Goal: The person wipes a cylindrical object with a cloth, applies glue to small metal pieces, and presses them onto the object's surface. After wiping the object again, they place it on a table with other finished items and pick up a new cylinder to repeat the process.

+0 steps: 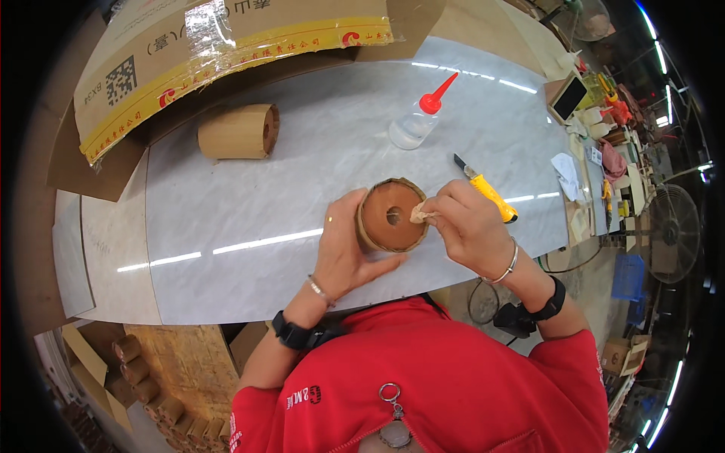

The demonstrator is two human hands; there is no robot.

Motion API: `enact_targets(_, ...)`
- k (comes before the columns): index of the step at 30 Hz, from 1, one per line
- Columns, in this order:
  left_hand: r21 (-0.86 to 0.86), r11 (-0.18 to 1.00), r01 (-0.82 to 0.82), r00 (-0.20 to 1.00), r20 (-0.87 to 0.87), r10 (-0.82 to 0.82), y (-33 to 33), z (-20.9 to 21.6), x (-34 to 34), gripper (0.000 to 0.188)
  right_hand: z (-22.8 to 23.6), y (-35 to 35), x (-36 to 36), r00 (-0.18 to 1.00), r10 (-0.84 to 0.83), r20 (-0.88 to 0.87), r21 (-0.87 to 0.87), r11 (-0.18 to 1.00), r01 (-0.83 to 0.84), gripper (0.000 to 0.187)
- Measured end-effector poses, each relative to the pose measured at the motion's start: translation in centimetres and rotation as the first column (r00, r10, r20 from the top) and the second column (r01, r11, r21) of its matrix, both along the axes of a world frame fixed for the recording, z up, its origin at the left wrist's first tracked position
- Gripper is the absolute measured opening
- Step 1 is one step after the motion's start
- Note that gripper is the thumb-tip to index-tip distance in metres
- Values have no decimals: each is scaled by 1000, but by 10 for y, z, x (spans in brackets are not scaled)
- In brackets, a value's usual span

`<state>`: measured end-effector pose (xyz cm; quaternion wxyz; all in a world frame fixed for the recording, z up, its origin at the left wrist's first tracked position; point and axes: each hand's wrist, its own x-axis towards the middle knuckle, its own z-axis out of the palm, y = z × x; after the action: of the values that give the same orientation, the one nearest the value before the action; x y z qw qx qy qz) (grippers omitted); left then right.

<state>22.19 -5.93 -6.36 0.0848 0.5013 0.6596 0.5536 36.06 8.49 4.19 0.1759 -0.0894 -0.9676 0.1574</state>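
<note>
A reddish-brown cylinder (pixel 384 230) with a hole in its middle stands on the grey table, its round end facing up and kraft paper around its side. My left hand (pixel 343 245) grips it from the left, fingers and thumb around its side. At its right rim, my right hand (pixel 464 223) pinches a crumpled tan scrap (pixel 419 214), which looks like paper or cloth. The scrap touches the cylinder's rim. A yellow utility knife (pixel 491 196) lies just beyond my right hand, its blade pointing away to the left.
A clear squeeze bottle (pixel 413 130) with a red nozzle stands farther back. Another paper-wrapped cylinder (pixel 238 132) lies on its side before a large open carton (pixel 249 41). Bottles and tools crowd the far right, near a standing fan (pixel 672 232). Several wrapped cylinders (pixel 136 370) sit low at left.
</note>
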Motion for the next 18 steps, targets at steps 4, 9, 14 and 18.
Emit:
enact_targets(4,-127,952,279,957,116,-265,-22,15,-15,98,-1,0,1,998,-45,-49,-22,999,44,12)
enact_targets(9,-46,940,339,939,-51,-341,5,19,-23,100,-6,-13,-4,991,-90,-95,153,983,104,12)
enact_targets(14,-26,909,416,883,253,-396,12,1,2,99,-22,-21,-8,969,-172,-176,142,970,198,15)
enact_targets(18,59,953,297,919,253,-302,11,-11,16,92,-21,-34,-26,975,-56,-215,-3,998,56,12)
